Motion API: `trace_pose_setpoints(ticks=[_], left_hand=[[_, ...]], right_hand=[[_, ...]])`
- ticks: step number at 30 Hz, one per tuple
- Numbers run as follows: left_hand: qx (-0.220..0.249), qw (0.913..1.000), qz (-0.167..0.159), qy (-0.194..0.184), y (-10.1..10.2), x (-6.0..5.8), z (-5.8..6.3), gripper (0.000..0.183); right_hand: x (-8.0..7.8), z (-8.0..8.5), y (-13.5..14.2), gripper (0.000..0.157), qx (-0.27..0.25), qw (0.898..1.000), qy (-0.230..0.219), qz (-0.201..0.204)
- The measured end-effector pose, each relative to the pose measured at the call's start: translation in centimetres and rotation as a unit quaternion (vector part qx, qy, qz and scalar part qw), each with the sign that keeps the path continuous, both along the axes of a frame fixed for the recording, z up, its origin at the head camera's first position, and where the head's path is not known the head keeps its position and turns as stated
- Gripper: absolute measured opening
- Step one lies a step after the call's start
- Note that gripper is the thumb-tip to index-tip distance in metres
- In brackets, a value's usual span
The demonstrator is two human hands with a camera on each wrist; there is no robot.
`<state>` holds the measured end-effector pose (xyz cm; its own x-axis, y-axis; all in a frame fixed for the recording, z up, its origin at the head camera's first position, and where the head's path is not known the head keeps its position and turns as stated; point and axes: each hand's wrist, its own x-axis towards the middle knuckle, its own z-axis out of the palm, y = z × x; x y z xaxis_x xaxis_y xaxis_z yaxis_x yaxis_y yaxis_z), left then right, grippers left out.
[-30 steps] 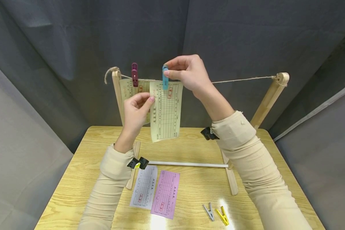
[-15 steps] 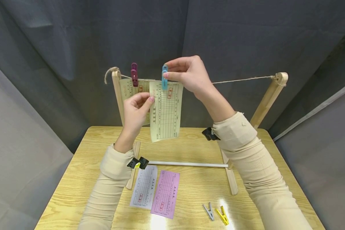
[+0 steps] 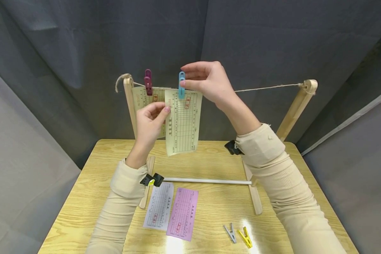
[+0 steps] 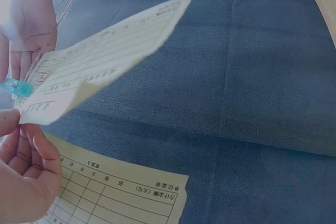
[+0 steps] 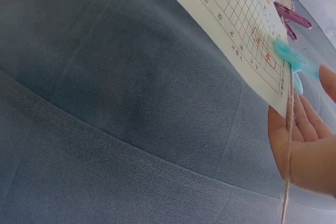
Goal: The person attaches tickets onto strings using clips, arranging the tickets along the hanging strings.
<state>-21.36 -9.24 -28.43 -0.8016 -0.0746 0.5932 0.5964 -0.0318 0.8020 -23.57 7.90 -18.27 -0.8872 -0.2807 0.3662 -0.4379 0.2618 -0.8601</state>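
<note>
Holds the front slip (image 3: 182, 130) at the cord (image 3: 263, 88), pinching its edge in the left hand (image 3: 150, 121) and the blue clip (image 3: 181, 91) on its top in the right hand (image 3: 212, 83), partly hiding the rear slip (image 3: 141, 100).

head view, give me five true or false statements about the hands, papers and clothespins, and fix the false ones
1. The left hand pinches the left edge of the front pale yellow paper. True.
2. The blue clothespin lies on the table. False: the blue clothespin is at the top edge of the front pale yellow paper, by the right hand.
3. The grey clothespin and the yellow clothespin lie on the table. True.
4. The pink paper hangs from the string. False: the pink paper lies on the table.
5. The purple clothespin is left of the blue clothespin in the head view. True.
</note>
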Motion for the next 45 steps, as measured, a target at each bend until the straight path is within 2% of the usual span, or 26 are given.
trace_pose_setpoints(ticks=[16,26,37,45], left_hand=[[0.003,0.9998,0.005,-0.02,-0.2,-0.2,-0.5,0.011],[0.001,0.9994,0.015,-0.032,-0.1,0.0,-0.6,0.013],[0.012,0.9988,0.024,-0.042,-0.3,0.2,-1.0,0.015],[0.009,0.9991,0.028,-0.029,-1.0,0.8,-1.5,0.016]], right_hand=[[0.0,0.2,0.1,0.038,0.02,1.0,-0.01,-0.004],[0.1,0.1,0.2,0.039,0.011,1.0,-0.005,-0.006],[0.7,0.0,0.8,0.039,-0.038,0.999,0.009,-0.027],[1.8,-0.6,2.1,0.035,-0.09,0.995,0.028,-0.016]])
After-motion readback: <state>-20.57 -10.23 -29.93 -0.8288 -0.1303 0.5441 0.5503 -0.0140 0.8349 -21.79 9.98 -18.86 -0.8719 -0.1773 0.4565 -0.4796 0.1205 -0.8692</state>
